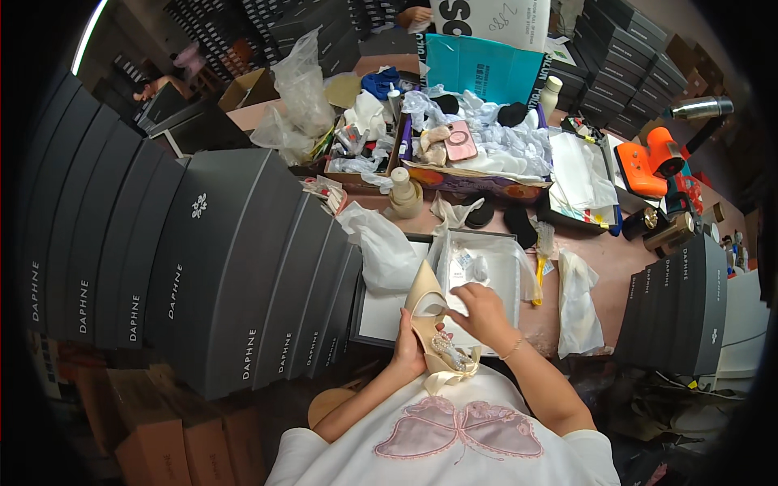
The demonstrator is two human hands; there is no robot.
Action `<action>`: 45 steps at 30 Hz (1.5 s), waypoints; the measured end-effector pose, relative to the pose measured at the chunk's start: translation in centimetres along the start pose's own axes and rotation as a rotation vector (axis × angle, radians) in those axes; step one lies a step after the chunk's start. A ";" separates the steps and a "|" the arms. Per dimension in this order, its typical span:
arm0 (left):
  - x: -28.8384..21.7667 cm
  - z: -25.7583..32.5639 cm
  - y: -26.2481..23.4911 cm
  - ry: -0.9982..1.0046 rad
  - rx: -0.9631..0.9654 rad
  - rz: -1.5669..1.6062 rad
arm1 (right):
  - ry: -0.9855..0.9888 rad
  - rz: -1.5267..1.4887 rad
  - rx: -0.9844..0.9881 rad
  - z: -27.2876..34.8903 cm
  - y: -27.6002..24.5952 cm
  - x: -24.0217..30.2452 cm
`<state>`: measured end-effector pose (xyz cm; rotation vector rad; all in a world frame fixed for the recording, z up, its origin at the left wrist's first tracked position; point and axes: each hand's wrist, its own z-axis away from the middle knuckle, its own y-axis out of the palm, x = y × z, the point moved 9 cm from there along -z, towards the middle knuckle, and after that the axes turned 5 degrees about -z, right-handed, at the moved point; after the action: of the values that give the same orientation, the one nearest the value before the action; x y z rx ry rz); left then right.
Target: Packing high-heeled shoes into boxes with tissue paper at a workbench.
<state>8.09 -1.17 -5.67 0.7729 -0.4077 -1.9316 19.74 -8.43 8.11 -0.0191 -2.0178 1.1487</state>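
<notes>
A cream pointed shoe (423, 292) with a string of pearls and a ribbon bow at its heel end is held in front of my chest, toe pointing away. My left hand (410, 347) wraps its side from the left. At the right of the shoe's opening is my right hand (481, 313), its thumb and fingers bent and apart, with nothing visible between them. Just beyond the shoe lies an open shoebox (502, 240) with white lining, a small tag and a small white packet inside. White tissue paper (378, 247) sits over a dark box part to the left.
Stacks of dark grey shoeboxes (212, 267) rise close on my left, and more shoeboxes (673, 304) stand at the right. Behind are a bin of crumpled paper (494, 146) with a pink phone (460, 141), a bottle (403, 194), a yellow-handled brush (540, 271) and an orange tool (651, 164).
</notes>
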 end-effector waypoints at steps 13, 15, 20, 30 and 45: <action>0.4 1.5 1.9 0.046 0.022 -0.050 | -0.309 0.304 0.258 0.4 6.7 2.1; 0.4 2.4 2.7 0.004 0.072 -0.093 | -0.350 0.281 0.241 1.0 8.3 1.3; 0.2 1.0 -0.1 0.086 0.026 -0.058 | -0.178 0.134 0.149 2.5 3.1 1.5; 0.9 0.8 2.0 0.229 0.091 -0.170 | 0.122 -0.493 0.175 0.7 8.4 -0.5; -6.3 -6.5 -1.5 0.002 0.008 -0.522 | 0.099 -0.613 -0.090 -0.3 10.6 2.4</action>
<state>13.45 5.34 -9.24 0.9540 -0.2235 -2.4110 14.57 -1.09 1.95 0.4565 -1.7979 0.6521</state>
